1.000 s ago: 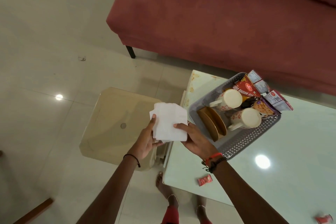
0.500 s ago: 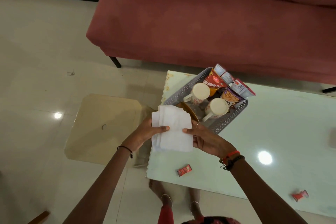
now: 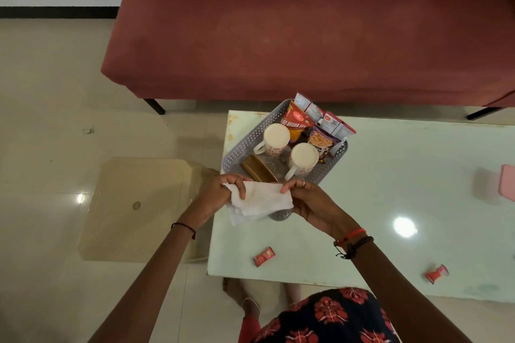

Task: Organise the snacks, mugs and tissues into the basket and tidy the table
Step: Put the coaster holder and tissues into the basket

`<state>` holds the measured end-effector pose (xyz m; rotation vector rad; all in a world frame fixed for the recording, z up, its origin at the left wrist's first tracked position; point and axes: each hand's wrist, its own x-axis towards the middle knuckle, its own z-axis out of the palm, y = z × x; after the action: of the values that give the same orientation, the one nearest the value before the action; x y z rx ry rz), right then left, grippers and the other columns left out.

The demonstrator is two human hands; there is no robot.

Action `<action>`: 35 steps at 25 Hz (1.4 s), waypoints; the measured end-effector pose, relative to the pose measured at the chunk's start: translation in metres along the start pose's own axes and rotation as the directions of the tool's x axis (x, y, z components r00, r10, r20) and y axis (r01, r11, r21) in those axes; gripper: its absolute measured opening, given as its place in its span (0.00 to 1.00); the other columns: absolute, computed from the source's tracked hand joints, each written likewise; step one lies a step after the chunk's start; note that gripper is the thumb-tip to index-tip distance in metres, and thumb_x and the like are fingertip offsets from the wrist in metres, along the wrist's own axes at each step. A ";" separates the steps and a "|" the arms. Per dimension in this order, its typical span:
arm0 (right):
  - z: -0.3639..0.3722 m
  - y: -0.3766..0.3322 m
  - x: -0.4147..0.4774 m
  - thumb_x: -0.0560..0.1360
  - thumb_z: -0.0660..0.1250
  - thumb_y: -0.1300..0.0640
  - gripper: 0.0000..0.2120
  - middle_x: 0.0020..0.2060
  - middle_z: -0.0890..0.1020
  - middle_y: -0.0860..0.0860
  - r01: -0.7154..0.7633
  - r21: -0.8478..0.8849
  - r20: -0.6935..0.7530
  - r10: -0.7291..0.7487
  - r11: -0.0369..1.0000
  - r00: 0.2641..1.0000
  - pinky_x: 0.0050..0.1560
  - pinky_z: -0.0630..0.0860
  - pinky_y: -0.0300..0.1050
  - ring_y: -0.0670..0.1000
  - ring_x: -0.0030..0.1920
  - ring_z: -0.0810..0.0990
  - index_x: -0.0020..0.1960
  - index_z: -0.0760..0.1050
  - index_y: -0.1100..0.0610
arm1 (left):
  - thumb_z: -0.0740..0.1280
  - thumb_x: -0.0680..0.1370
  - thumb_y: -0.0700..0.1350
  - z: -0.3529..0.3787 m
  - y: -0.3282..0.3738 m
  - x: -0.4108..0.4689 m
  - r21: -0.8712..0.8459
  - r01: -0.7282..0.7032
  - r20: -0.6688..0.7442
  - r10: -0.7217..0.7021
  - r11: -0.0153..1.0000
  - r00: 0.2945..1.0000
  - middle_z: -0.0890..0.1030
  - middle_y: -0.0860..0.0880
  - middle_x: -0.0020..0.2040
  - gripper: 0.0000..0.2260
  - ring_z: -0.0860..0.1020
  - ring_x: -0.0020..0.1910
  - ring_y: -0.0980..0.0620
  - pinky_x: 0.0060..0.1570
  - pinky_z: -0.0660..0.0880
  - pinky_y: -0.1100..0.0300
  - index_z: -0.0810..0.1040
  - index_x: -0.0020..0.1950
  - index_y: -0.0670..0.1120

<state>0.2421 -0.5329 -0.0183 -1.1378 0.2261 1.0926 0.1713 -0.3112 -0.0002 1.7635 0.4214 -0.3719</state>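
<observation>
Both hands hold a stack of white tissues (image 3: pixel 259 202) just in front of the grey perforated basket (image 3: pixel 245 145). My left hand (image 3: pixel 220 192) pinches the left edge, my right hand (image 3: pixel 309 200) the right edge. The tissues cover the basket's near corner. Inside the basket stand two white mugs (image 3: pixel 276 138) (image 3: pixel 303 160), brown coasters (image 3: pixel 259 171) on edge, and several snack packets (image 3: pixel 295 121) along the far side. The basket sits at the left end of the pale glass table (image 3: pixel 390 175).
Two small red wrappers (image 3: pixel 263 256) (image 3: pixel 436 274) lie on the table near its front edge. A pink object (image 3: pixel 507 182) shows at the right border. A red sofa (image 3: pixel 306 36) stands behind the table. A beige glass side table (image 3: pixel 133 209) is to the left.
The hands have carried the tissues from over the side table rightward to the basket's near corner, folding them into a flatter, narrower stack. The view has shifted right and up.
</observation>
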 end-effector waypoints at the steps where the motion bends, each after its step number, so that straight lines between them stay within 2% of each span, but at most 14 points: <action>1: -0.001 -0.001 -0.001 0.78 0.58 0.66 0.12 0.49 0.82 0.54 0.016 0.080 -0.035 -0.013 0.997 0.999 0.38 0.81 0.39 0.51 0.45 0.82 0.44 0.79 0.57 | 0.56 0.71 0.23 0.003 0.003 0.000 0.052 -0.046 -0.058 0.049 0.998 0.997 0.80 0.47 0.50 0.29 0.77 0.52 0.47 0.51 0.72 0.59 0.77 0.23 0.53; 4: -0.004 0.004 -0.003 0.78 0.62 0.53 0.09 0.53 0.83 0.58 -0.014 0.388 -0.070 0.044 0.921 0.997 0.43 0.84 0.48 0.57 0.50 0.84 0.51 0.78 0.57 | 0.57 0.69 0.24 0.018 0.012 -0.003 0.184 -0.119 -0.263 0.165 0.976 0.951 0.77 0.48 0.50 0.20 0.75 0.52 0.50 0.53 0.70 0.65 0.78 0.26 0.43; 7: 0.007 0.014 -0.003 0.73 0.63 0.37 0.23 0.58 0.83 0.58 -0.109 0.357 0.014 0.112 0.928 0.994 0.52 0.82 0.52 0.57 0.56 0.83 0.55 0.79 0.54 | 0.59 0.70 0.24 0.041 0.018 -0.010 0.209 -0.146 -0.426 0.225 0.967 0.877 0.77 0.44 0.51 0.13 0.74 0.51 0.51 0.48 0.68 0.79 0.78 0.30 0.34; 9: 0.019 0.024 -0.001 0.69 0.67 0.37 0.26 0.59 0.82 0.55 -0.125 0.303 0.034 0.121 0.945 0.992 0.54 0.81 0.50 0.54 0.57 0.82 0.59 0.77 0.53 | 0.61 0.72 0.26 0.057 0.017 -0.015 0.180 -0.141 -0.476 0.212 0.973 0.854 0.79 0.40 0.52 0.10 0.76 0.51 0.47 0.52 0.72 0.74 0.79 0.35 0.34; 11: 0.028 0.030 0.004 0.69 0.71 0.47 0.26 0.58 0.82 0.55 -0.082 0.323 -0.041 0.100 0.943 0.994 0.49 0.82 0.49 0.54 0.55 0.82 0.64 0.73 0.55 | 0.63 0.73 0.29 0.069 0.012 -0.020 0.159 -0.127 -0.483 0.189 0.979 0.855 0.79 0.37 0.54 0.07 0.76 0.54 0.45 0.53 0.73 0.72 0.79 0.39 0.35; 13: 0.029 0.030 0.011 0.72 0.71 0.58 0.23 0.58 0.81 0.58 -0.017 0.251 -0.163 0.059 0.968 0.985 0.47 0.80 0.49 0.57 0.55 0.80 0.66 0.71 0.60 | 0.66 0.73 0.33 0.073 0.004 -0.025 0.212 -0.083 -0.430 0.169 0.974 0.887 0.75 0.39 0.61 0.03 0.73 0.59 0.48 0.53 0.67 0.80 0.80 0.44 0.37; 16: 0.020 0.019 0.014 0.72 0.70 0.65 0.23 0.62 0.78 0.60 0.044 -0.264 -0.292 -0.123 0.964 0.948 0.53 0.74 0.50 0.58 0.58 0.77 0.66 0.70 0.63 | 0.70 0.72 0.37 0.059 -0.006 -0.031 0.273 -0.066 -0.280 0.145 0.960 0.949 0.69 0.43 0.68 0.17 0.66 0.69 0.50 0.67 0.66 0.63 0.74 0.59 0.42; 19: 0.012 0.009 0.015 0.73 0.69 0.62 0.21 0.60 0.79 0.58 0.063 -0.724 -0.216 -0.312 0.687 0.925 0.52 0.69 0.41 0.51 0.53 0.75 0.65 0.72 0.62 | 0.73 0.70 0.48 0.028 -0.004 -0.021 0.387 -0.211 -0.149 0.287 0.898 0.946 0.63 0.48 0.74 0.33 0.61 0.73 0.54 0.70 0.62 0.56 0.63 0.71 0.48; 21: 0.011 0.007 0.017 0.74 0.68 0.60 0.18 0.57 0.81 0.58 0.058 -0.861 -0.150 -0.360 0.506 0.921 0.48 0.71 0.40 0.53 0.52 0.78 0.63 0.75 0.61 | 0.71 0.68 0.59 0.012 0.005 -0.004 0.616 -0.281 0.009 0.350 0.736 0.937 0.61 0.51 0.76 0.38 0.59 0.75 0.52 0.72 0.58 0.44 0.58 0.74 0.53; 23: 0.012 0.007 0.020 0.75 0.66 0.57 0.16 0.55 0.82 0.59 0.026 -0.930 -0.122 -0.374 0.366 0.919 0.47 0.73 0.42 0.57 0.53 0.80 0.61 0.77 0.61 | 0.69 0.68 0.63 0.004 0.013 0.016 0.806 -0.353 0.201 0.340 0.476 0.919 0.61 0.52 0.76 0.40 0.57 0.76 0.50 0.72 0.51 0.34 0.56 0.75 0.54; 25: 0.016 0.007 0.023 0.75 0.66 0.56 0.15 0.53 0.83 0.60 0.020 -0.952 -0.106 -0.390 0.306 0.915 0.45 0.73 0.43 0.59 0.53 0.80 0.60 0.77 0.61 | 0.68 0.70 0.61 0.004 0.017 0.032 0.856 -0.436 0.357 0.290 0.279 0.888 0.66 0.53 0.74 0.35 0.60 0.75 0.51 0.72 0.45 0.35 0.62 0.73 0.53; 28: 0.022 0.014 0.025 0.74 0.67 0.55 0.12 0.49 0.84 0.58 0.039 -0.961 -0.087 -0.430 0.274 0.899 0.42 0.74 0.43 0.58 0.50 0.82 0.55 0.76 0.60 | 0.71 0.71 0.53 0.006 0.018 0.044 0.834 -0.492 0.391 0.361 0.250 0.847 0.82 0.50 0.57 0.16 0.78 0.61 0.50 0.71 0.47 0.40 0.79 0.57 0.50; 30: 0.022 0.020 0.026 0.75 0.67 0.54 0.13 0.50 0.84 0.58 0.021 -0.960 -0.111 -0.449 0.279 0.887 0.42 0.75 0.43 0.57 0.49 0.83 0.56 0.75 0.60 | 0.72 0.71 0.49 0.005 0.015 0.049 0.849 -0.486 0.366 0.431 0.209 0.825 0.85 0.51 0.46 0.08 0.82 0.50 0.50 0.69 0.55 0.39 0.81 0.48 0.49; 35: 0.014 0.034 0.036 0.76 0.66 0.55 0.10 0.51 0.83 0.56 -0.036 -0.962 -0.172 -0.497 0.271 0.850 0.47 0.80 0.48 0.56 0.48 0.83 0.54 0.75 0.59 | 0.73 0.68 0.47 -0.004 -0.009 0.060 0.892 -0.443 0.381 0.375 0.092 0.845 0.83 0.54 0.43 0.09 0.82 0.45 0.53 0.64 0.66 0.40 0.80 0.46 0.50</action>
<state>0.2281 -0.5008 -0.0564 -2.4743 -0.3391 0.5663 0.2202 -0.2999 -0.0353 3.0211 -0.5928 -0.2625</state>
